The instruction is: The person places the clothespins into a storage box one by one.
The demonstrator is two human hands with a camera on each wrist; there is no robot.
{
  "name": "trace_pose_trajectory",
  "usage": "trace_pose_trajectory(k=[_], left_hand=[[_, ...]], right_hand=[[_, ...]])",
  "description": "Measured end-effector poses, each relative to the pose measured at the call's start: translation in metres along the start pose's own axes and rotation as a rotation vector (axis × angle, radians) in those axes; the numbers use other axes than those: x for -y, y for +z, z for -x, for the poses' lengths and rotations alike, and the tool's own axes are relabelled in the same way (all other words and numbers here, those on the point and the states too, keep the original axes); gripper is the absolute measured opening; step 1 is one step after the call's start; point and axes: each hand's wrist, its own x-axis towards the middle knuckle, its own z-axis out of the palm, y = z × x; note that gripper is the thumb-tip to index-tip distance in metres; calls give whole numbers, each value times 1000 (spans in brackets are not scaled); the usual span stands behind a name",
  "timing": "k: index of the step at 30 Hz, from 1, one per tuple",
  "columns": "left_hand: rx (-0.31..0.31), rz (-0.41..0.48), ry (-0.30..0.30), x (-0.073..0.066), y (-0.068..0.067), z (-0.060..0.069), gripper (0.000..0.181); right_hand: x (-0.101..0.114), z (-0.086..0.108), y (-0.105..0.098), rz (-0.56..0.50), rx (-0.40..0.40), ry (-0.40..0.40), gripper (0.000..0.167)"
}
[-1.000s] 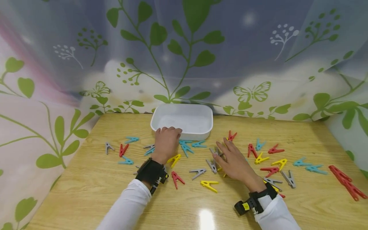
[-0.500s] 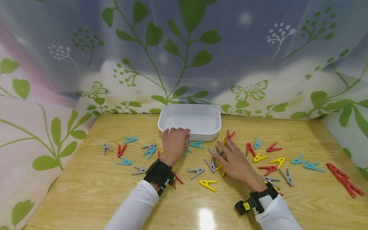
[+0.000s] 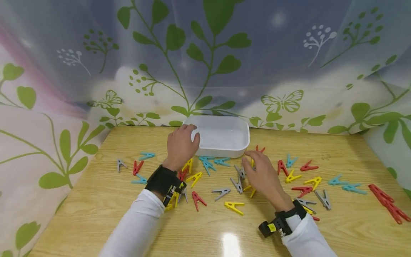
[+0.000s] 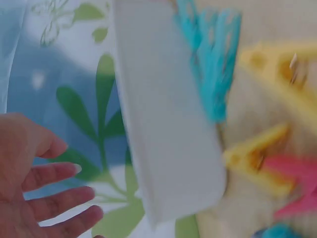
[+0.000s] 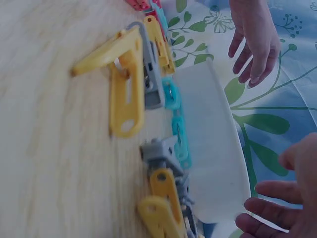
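Note:
A white plastic tub (image 3: 221, 151) stands at the back of the table. My left hand (image 3: 182, 145) is at its left end, covering its left front corner in the head view. In the left wrist view the fingers (image 4: 62, 198) are spread and apart from the tub's wall. My right hand (image 3: 264, 175) hovers off the tub's right front corner, above several clothespins, its fingers loosely bent and holding nothing. Below it lie a grey clothespin (image 3: 238, 185) and a yellow clothespin (image 3: 250, 191), partly hidden. Blue clothespins (image 3: 208, 165) lie just in front of the tub.
Red, yellow, blue and grey clothespins are scattered across the wooden table (image 3: 257, 232). Two long red clothespins (image 3: 388, 203) lie at the far right. A leaf-patterned curtain (image 3: 154, 89) hangs right behind the tub.
The tub has slid to the right, with my left hand at its front rim. That hand has since come off the rim and moved left. My right hand's fingers have drawn in a little.

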Motion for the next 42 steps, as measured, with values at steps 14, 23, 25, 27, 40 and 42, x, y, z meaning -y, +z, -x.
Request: trace_pose_trajectory(k=[14, 23, 25, 27, 40, 42], left_hand=[[507, 113, -231, 46, 1, -47, 47], [545, 63, -255, 57, 11, -57, 46], [530, 48, -253, 56, 12, -58, 44], [498, 38, -244, 57, 15, -59, 42], [540, -22, -193, 53, 14, -65, 45], [587, -28, -175, 52, 12, -67, 48]], right_hand=[[8, -21, 13, -338, 59, 239, 41], [6, -35, 22, -588, 83, 393, 48], [6, -37, 22, -622, 85, 417, 47], [6, -38, 22, -647, 89, 435, 46], [-2, -46, 11, -760, 102, 508, 45], [-4, -46, 8, -766, 102, 503, 45]])
